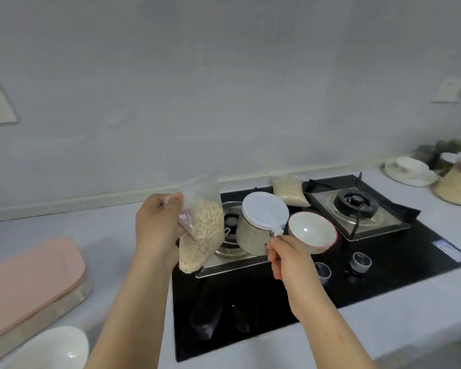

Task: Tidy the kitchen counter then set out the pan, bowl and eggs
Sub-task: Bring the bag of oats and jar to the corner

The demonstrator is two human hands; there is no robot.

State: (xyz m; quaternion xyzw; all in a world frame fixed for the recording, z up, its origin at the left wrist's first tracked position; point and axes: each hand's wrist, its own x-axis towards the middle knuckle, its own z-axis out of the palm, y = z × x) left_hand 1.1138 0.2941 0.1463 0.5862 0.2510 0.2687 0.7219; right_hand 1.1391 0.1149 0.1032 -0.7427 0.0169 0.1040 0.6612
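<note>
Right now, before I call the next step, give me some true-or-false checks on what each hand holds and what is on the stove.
1. The left hand holds a bag of pale grains. True.
2. The right hand is empty. False: it grips the metal clasp of the white-lidded jar.
3. The red-rimmed bowl is stacked on the jar's lid. False: it sits beside the jar, to its right.
4. A second bag of grains lies at the back of the stove. True.
5. The right burner carries a pan. False: nothing stands on it.
</note>
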